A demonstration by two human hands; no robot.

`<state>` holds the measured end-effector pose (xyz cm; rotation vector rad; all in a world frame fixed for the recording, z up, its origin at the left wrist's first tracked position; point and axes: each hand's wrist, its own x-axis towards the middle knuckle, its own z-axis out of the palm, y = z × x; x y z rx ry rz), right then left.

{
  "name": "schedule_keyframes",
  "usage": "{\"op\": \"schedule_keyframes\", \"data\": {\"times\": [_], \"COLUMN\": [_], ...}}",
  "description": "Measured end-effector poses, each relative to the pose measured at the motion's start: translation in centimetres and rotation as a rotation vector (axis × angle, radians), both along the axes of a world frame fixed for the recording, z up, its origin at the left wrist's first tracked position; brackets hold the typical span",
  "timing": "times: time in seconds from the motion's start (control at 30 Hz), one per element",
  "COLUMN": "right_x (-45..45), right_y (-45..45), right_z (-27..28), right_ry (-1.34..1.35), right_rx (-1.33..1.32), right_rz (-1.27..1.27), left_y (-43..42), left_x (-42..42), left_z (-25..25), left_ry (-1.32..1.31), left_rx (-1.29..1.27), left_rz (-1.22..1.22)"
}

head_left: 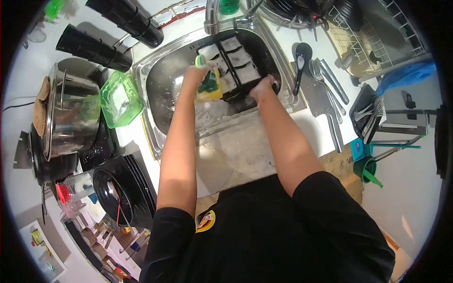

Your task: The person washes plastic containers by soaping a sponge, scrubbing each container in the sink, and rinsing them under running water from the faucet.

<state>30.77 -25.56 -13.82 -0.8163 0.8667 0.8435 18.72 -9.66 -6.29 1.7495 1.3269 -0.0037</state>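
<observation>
In the steel sink [163, 78] a black compartment tray [231, 70] lies at a slant, its sections coated in white suds. My left hand [196, 75] is closed around a yellow and green sponge [208, 87] at the tray's left side. A small green and white piece [200, 60] shows by its fingers, too blurred to name. My right hand [263, 88], wet with foam, grips the tray's near right corner; some of its fingers are hidden against the edge.
The faucet [212, 21] hangs over the sink's back edge. Left stand a green soapy container [120, 100], a large pot [73, 113], stacked black cups [94, 49] and black plates [125, 188]. Right are a black ladle [302, 61], several utensils [330, 85] and a dish rack [363, 42].
</observation>
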Motion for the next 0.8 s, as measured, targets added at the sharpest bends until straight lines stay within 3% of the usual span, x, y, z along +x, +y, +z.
{"op": "schedule_keyframes", "data": {"times": [0.2,0.27,0.4,0.5,0.57,0.67,0.7,0.77,0.8], "right_x": [-0.8,-0.8,-0.8,-0.8,-0.9,-0.7,-0.5,0.1,0.3], "right_y": [-0.9,-1.1,-0.7,-0.1,-0.4,-0.8,-0.7,-0.8,-1.0], "right_z": [3.8,4.5,5.0,5.3,5.4,6.5,7.0,8.0,7.9], "right_ry": [0.058,0.066,0.028,0.06,-0.082,-0.354,-0.406,-0.555,-0.565], "right_rx": [0.029,0.09,0.137,-0.051,-0.062,0.025,0.05,0.112,0.112], "right_rz": [0.222,0.258,0.258,0.134,0.102,0.108,0.121,0.138,0.136], "left_y": [-0.1,0.2,-0.1,0.2,1.3,1.6,3.0,5.4,6.6], "left_x": [-1.0,-1.4,-1.7,-1.9,-2.7,-5.0,-6.1,-9.7,-11.5], "left_z": [0.5,0.8,1.4,1.8,1.5,6.5,6.7,11.3,13.8], "left_ry": [-0.05,0.078,-0.038,-0.086,-0.014,-0.132,-0.205,-0.299,-0.146], "left_rx": [0.021,0.026,0.104,-0.087,0.088,0.215,0.465,0.426,0.593], "left_rz": [-0.102,-0.102,-0.098,-0.038,-0.052,0.082,0.119,0.207,0.24]}}
